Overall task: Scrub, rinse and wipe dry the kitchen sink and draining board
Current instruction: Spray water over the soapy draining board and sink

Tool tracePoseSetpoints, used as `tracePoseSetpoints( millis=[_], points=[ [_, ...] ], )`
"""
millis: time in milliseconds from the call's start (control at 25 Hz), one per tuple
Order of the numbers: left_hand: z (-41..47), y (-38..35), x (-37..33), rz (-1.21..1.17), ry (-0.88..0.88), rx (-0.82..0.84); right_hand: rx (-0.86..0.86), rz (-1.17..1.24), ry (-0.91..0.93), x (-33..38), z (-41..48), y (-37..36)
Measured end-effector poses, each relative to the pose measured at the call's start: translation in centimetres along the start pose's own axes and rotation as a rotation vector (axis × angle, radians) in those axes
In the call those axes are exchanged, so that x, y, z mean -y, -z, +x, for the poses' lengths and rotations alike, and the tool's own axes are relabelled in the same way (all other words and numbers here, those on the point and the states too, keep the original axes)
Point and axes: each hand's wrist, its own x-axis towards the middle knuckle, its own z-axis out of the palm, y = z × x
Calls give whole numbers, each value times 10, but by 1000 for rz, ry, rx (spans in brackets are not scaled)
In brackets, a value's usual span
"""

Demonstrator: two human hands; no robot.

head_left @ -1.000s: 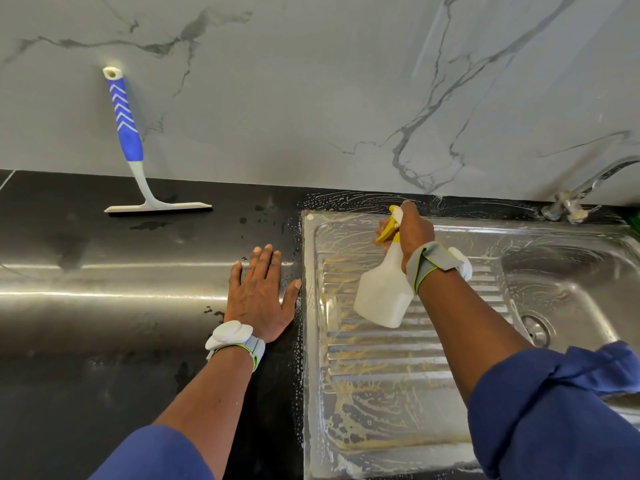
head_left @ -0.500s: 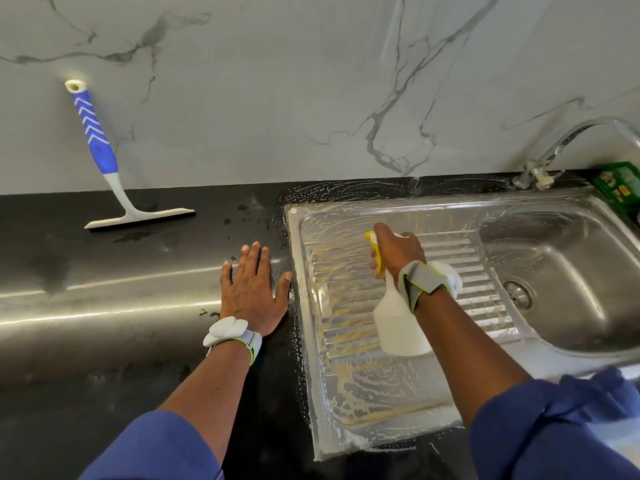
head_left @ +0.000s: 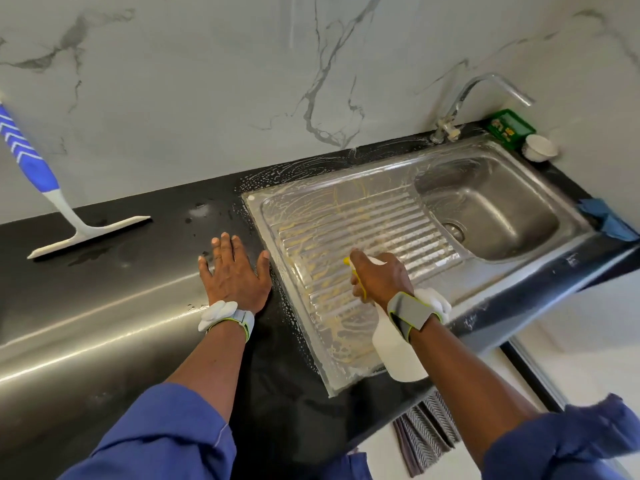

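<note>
- Right hand (head_left: 379,278): fingers curled round the neck of a white spray bottle (head_left: 398,355), one of them apparently on the yellow trigger (head_left: 356,282). The bottle was tilted, base toward the near edge and nozzle aimed far-left over the board.
- Left hand (head_left: 235,275): flat on the black worktop (head_left: 138,306), fingers straight and spread, thumb just beside the board's left rim. It held nothing and seemed to serve as a brace.
- Draining board (head_left: 363,216): left part of the steel unit, ridged, streaked with yellowish suds from far to near. Foam flecks also lay on the worktop along its far and left edges.
- Sink bowl (head_left: 502,202): right of the board, with the drain (head_left: 452,232) at its left side. It looked wet and carried fewer suds than the board.
- Step, as judged: spraying the board, either to wet it for more scrubbing or to begin the rinse. What the bottle held could not be told.
- Method advised: work from the far-left corner toward the bowl so the run-off follows the ridges to the drain. Overlap the passes, cover the rims and the flecked worktop margin, and keep the nozzle low to limit splash on the wall.
- Tap (head_left: 485,95): far right, behind the bowl. It was probably better suited to flushing the bowl itself.
- Squeegee (head_left: 69,209): blue-handled, leaning on the wall at far left, well apart from the board.
- Blue cloth (head_left: 609,223): on the worktop right of the bowl, a likely candidate for drying.
</note>
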Motion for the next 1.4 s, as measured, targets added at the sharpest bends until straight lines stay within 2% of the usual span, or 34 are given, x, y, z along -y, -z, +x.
tracePoseSetpoints(
  millis=[120, 280, 360, 480, 600, 720, 840, 1000, 1160, 1280, 1400],
  points=[
    [-2, 0, 1, 1, -18, -1, 18, -13, 7, -11, -31, 7],
    [-7, 0, 3, -6, -35, -17, -213, -1, -47, -33, -65, 11],
    [-8, 1, 3, -13, -52, -6, -244, -46, -68, -44, -87, 13],
    [-9, 2, 3, -15, -74, -6, -186, 19, -43, -59, -118, 17],
    [-9, 2, 5, -15, -90, 3, -189, 145, -131, -79, -140, 18],
    [-10, 4, 5, -22, -100, 7, -154, 112, -204, -89, -154, 15],
    [-13, 6, 4, -30, -145, 2, -140, 109, -198, -91, -165, 17],
    [-12, 3, 6, -31, -233, 4, -314, 65, -271, -103, -159, 27],
    [-11, 0, 6, -44, -241, -3, -417, 14, -317, -117, -156, 38],
    [-11, -1, 6, -50, -259, -11, -554, 37, -364, -130, -140, 52],
    [-10, -2, 7, -63, -288, -25, -586, 111, -365, -124, -125, 64]
  ],
)
